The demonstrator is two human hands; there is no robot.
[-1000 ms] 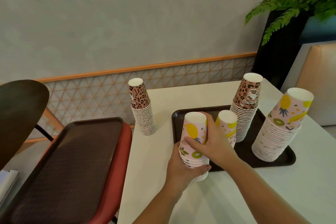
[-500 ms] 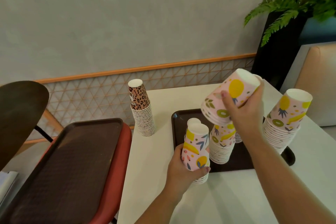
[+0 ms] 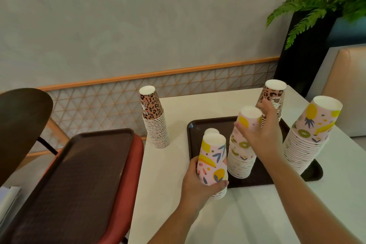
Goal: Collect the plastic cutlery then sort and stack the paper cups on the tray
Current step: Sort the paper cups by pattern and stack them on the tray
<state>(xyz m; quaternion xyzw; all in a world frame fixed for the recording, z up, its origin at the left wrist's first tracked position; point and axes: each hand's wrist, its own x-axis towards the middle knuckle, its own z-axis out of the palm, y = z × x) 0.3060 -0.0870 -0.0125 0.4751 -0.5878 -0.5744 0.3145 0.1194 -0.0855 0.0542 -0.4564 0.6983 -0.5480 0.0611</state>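
Observation:
A dark brown tray [image 3: 210,125] lies on the white table. On it stand a middle stack of pink fruit-print cups [image 3: 240,156], a tall fruit-print stack [image 3: 311,136] at the right and a leopard-print stack [image 3: 274,95] at the back. My right hand [image 3: 261,134] is wrapped around the top cups of the middle stack. My left hand [image 3: 198,184] grips a short fruit-print stack [image 3: 213,158] at the tray's front left corner. Just behind it, another cup top [image 3: 211,130] peeks out. A second leopard-print stack [image 3: 155,121] stands on the table left of the tray. No cutlery is visible.
An empty brown tray [image 3: 79,174] rests on a red chair seat [image 3: 136,156] to the left. A dark round chair back [image 3: 21,121] is at far left. A black planter [image 3: 301,53] with a fern and a beige bench seat [image 3: 348,89] stand at right.
My right hand carried a bunch of fruit-print cups from the air down onto the middle stack on the tray, which is now taller. My left hand still holds its short stack.

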